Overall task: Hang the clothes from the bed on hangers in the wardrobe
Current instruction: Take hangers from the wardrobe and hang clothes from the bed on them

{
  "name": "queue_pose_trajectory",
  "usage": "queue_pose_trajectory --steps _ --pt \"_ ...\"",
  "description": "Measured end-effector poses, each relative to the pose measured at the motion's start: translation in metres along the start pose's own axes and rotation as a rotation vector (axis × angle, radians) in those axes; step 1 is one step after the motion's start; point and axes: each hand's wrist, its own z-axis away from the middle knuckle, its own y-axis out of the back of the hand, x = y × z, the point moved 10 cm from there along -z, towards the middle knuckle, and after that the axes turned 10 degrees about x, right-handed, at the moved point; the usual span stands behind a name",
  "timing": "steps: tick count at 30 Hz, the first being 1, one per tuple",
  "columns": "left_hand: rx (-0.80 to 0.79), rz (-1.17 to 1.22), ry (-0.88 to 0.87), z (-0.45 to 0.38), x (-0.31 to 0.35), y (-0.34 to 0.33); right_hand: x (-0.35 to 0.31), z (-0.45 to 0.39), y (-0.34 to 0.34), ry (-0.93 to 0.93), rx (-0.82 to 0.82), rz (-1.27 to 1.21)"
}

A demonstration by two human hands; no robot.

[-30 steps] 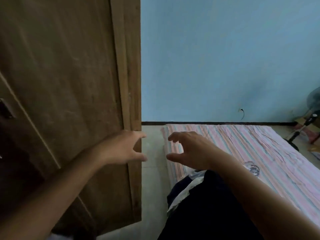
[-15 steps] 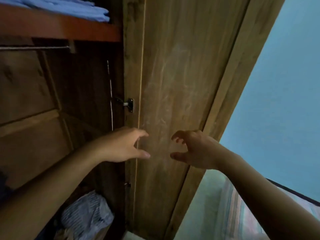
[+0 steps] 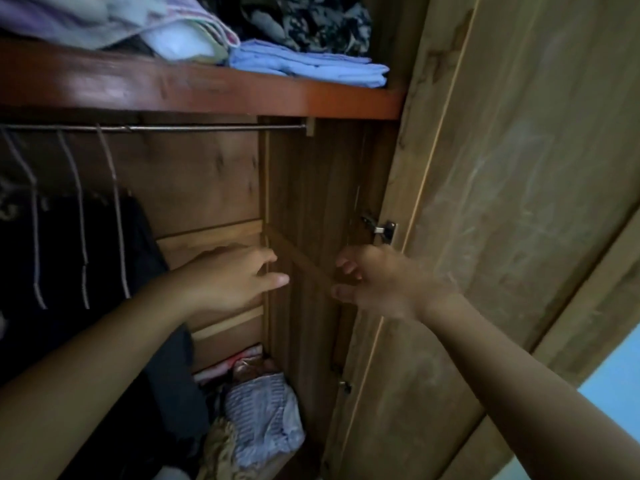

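The wardrobe (image 3: 311,188) is seen open, brown wood inside. Thin wire hangers (image 3: 78,209) are hung on its rail (image 3: 173,128). Both hands, left (image 3: 228,282) and right (image 3: 377,282), are held loosely spread, empty.

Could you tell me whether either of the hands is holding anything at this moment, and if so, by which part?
Nothing is held. The left hand and right hand are both empty, fingers loosely curled, reaching into the open wardrobe below the rail.
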Motion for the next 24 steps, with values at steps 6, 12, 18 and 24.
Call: queue_pose_trajectory --steps 6,12,18,24 --pt "0.194 -0.139 0.072 0.016 -0.067 0.055 -0.072 -0.05 -0.022 0.13 0.002 -0.022" --pt "0.318 -0.299 0.257 0.029 -0.137 0.097 -0.154 -0.093 -0.046 0.236 0.004 -0.162" --pt "0.457 -0.226 0.381 0.031 -0.186 0.118 -0.23 -0.141 -0.088 0.223 -0.048 -0.358" --pt "0.503 -0.293 0.446 0.027 -0.218 0.134 -0.267 -0.171 -0.124 0.167 -0.062 -0.411"
